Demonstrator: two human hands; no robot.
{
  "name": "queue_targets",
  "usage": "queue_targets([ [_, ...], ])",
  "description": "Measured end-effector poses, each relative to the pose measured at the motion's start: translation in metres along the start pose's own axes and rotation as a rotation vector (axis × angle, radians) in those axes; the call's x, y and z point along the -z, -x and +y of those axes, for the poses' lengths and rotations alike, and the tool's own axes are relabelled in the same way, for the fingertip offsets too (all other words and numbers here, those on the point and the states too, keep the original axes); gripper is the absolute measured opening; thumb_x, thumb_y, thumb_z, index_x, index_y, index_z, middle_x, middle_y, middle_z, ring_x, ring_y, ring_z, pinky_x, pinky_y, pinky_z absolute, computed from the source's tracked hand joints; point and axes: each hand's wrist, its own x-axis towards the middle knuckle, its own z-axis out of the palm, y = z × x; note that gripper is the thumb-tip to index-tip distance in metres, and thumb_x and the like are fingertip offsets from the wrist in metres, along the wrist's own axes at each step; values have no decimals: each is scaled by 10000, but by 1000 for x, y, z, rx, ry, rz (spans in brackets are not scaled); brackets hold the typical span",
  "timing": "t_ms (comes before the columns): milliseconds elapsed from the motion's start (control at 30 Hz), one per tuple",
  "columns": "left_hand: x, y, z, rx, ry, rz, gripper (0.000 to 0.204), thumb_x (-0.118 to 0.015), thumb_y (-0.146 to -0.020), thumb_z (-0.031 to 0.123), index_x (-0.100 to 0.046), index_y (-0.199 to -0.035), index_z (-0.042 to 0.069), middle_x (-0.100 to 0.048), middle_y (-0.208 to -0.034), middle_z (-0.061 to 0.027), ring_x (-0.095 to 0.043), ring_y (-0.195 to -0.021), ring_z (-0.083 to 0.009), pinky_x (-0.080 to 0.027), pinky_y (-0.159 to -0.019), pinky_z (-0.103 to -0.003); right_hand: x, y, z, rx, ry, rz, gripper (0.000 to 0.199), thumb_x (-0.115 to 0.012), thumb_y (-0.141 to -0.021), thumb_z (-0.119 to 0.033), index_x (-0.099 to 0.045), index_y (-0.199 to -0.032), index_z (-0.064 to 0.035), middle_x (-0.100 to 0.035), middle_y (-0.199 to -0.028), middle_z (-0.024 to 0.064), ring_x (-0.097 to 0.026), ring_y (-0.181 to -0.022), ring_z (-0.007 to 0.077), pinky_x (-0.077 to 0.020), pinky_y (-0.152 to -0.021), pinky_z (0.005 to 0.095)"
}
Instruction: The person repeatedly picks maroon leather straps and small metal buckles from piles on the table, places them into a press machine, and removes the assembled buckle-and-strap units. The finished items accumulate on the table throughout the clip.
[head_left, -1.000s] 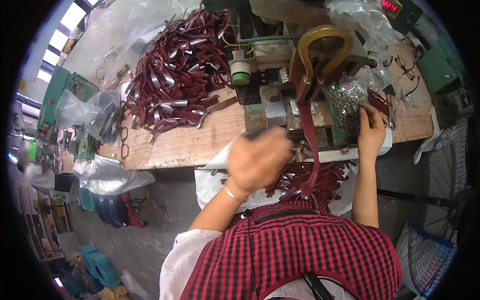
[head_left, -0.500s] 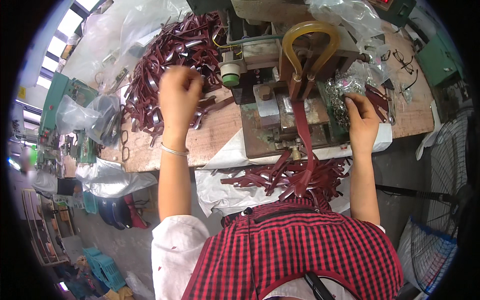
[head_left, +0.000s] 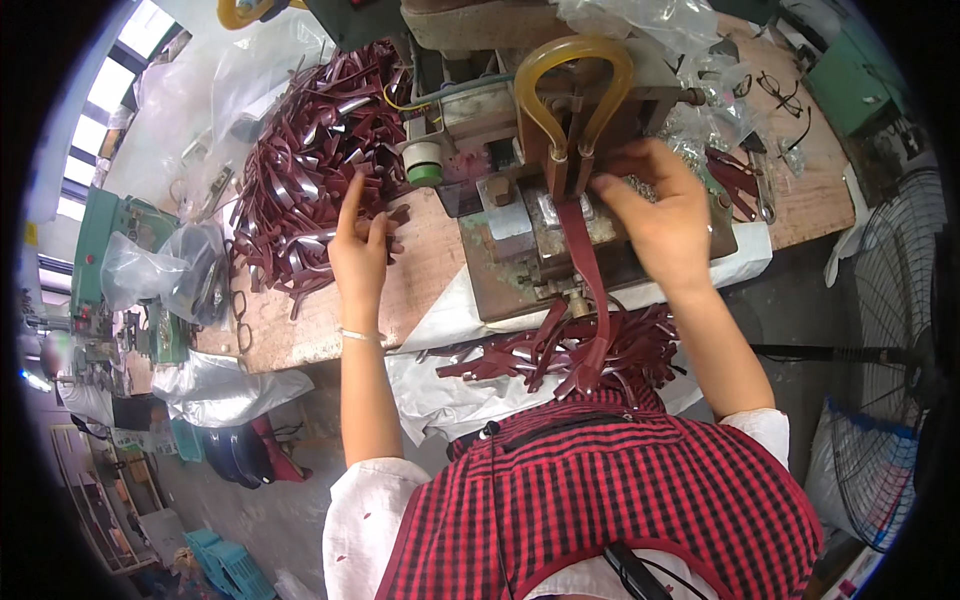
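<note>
My left hand (head_left: 360,245) hovers at the near right edge of a big heap of dark red, flat, glossy strips (head_left: 300,215). Its index finger is stretched out and the thumb stands apart; I see nothing held. My right hand (head_left: 668,215) is curved beside the press head (head_left: 570,170) of a bench machine, thumb and fingers apart. Its fingertips are partly hidden by the machine, and nothing shows between them. One dark red strip (head_left: 588,262) hangs from under the press head toward my lap. There more strips (head_left: 545,355) lie on white cloth.
A yellow looped hose (head_left: 575,60) tops the machine, with a green button (head_left: 424,174) at its left. Glasses (head_left: 780,92) and a few loose dark red strips (head_left: 735,180) lie at the right of the bench. A fan (head_left: 870,370) stands at far right.
My right hand has moved left from the small metal parts to the press head. My left hand has come down and nearer, its fingers opening. The whole view has shifted slightly.
</note>
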Motion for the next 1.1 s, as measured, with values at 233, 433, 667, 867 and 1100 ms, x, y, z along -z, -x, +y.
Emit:
queue_targets([
  [233, -4, 29, 10, 69, 234, 83, 193, -624, -1050, 115, -672, -1105, -64, -771, -1083, -142, -710, -900, -116, -517, -716, -212, -22, 5, 1, -132, -438, 51, 349, -709, -895, 13, -606, -1228, 33, -730, -990, 65, -674, -927, 111, -507, -873, 247],
  [433, 8, 32, 75, -374, 203, 503, 162, -694, -1008, 120, -764, -1049, -20, -767, -959, -84, -642, -769, -47, -426, -582, -172, -30, 9, -23, -212, -528, 43, 404, -707, -887, 5, -583, -1269, 46, -722, -950, 55, -662, -915, 104, -501, -849, 231],
  [667, -44, 81, 148, -1142, -190, -108, 273, -861, -785, 173, -757, -1012, 62, -750, -986, -82, -631, -655, -122, -451, -526, -257, 37, 8, 0, 219, 457, -55, 343, -737, -860, -133, -728, -1193, -53, -690, -1277, 168, -634, -1232, 339, -473, -1068, 414],
  [867, -75, 77, 141, -1191, -164, -108, 284, -898, -760, 205, -763, -994, 118, -758, -995, -47, -629, -613, -145, -465, -508, -285, 77, 21, 101, 168, 1017, 203, 267, -791, -818, -192, -772, -1055, -70, -685, -1269, 186, -552, -1317, 389, -465, -1050, 488],
  [1100, -75, 72, 139, -1217, -131, -98, 311, -902, -751, 195, -747, -1008, 113, -748, -982, -38, -618, -592, -135, -451, -497, -278, 86, 6, 111, 144, 752, 262, 176, -751, -863, -141, -771, -1000, -33, -726, -1161, 173, -658, -1145, 353, -491, -1017, 430],
])
